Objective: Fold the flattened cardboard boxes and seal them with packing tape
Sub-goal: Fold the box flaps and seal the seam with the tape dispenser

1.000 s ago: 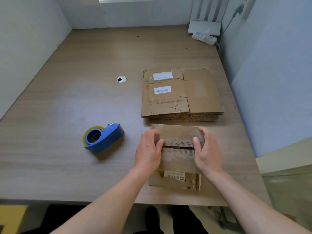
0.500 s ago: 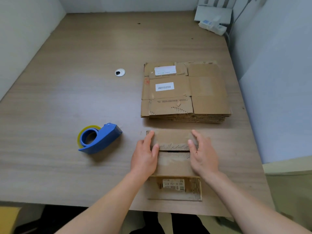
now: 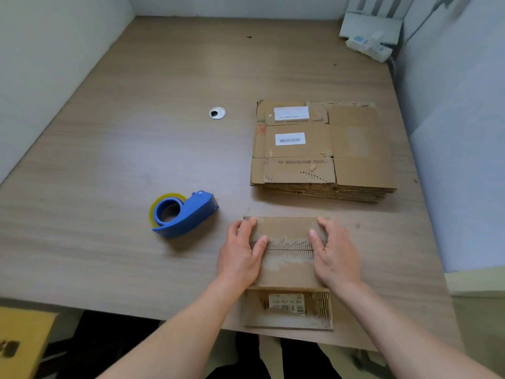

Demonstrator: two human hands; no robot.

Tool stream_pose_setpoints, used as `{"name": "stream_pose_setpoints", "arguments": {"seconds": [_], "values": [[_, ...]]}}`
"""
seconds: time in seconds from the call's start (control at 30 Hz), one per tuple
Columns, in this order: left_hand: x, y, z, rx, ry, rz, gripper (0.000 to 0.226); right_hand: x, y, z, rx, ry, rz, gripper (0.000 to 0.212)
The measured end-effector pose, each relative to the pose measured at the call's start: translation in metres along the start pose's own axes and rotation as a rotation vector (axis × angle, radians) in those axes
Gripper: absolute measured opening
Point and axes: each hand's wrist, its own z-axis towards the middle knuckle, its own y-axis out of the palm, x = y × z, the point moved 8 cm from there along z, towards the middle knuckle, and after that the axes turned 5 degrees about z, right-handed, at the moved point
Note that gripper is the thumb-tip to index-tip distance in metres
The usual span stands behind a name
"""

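Cardboard box sits near the table's front edge, about five o'clock, flaps folded in. Left hand and right hand press down on the flaps, fingers nearly straight, gripping nothing. Tape dispenser lies at ten o'clock from it, flattened stack at twelve.

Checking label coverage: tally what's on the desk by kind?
Box being folded: 1
Stack of flattened boxes: 1 (sheet count unclear)
Blue tape dispenser: 1
Cable grommet: 1
Power strip: 1
White device by the wall: 1
Total: 6
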Motion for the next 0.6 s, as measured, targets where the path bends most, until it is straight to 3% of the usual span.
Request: {"name": "stream_pose_setpoints", "arguments": {"seconds": [0.07,0.13,0.23,0.4,0.53,0.6], "values": [[0.002,0.001,0.001,0.010,0.007,0.000,0.044,-0.015,-0.010,0.000,0.058,-0.087,-0.165,0.029],[0.002,0.001,0.002,0.016,0.011,-0.002,0.043,-0.043,-0.011,-0.009,0.081,-0.309,-0.247,0.027],[0.000,0.001,0.003,0.015,0.017,0.012,0.043,-0.063,0.009,-0.034,-0.091,-0.544,-0.245,0.041],[0.006,-0.017,0.007,-0.020,0.097,0.006,0.035,-0.062,0.008,-0.033,-0.096,-0.474,-0.181,0.030],[-0.024,-0.098,0.014,0.369,0.145,0.262,0.046,-0.064,0.010,-0.033,-0.079,-0.492,-0.172,0.027],[-0.058,-0.122,0.024,0.359,-0.001,0.370,0.053,-0.062,0.011,-0.034,-0.073,-0.478,-0.171,0.027]]}}
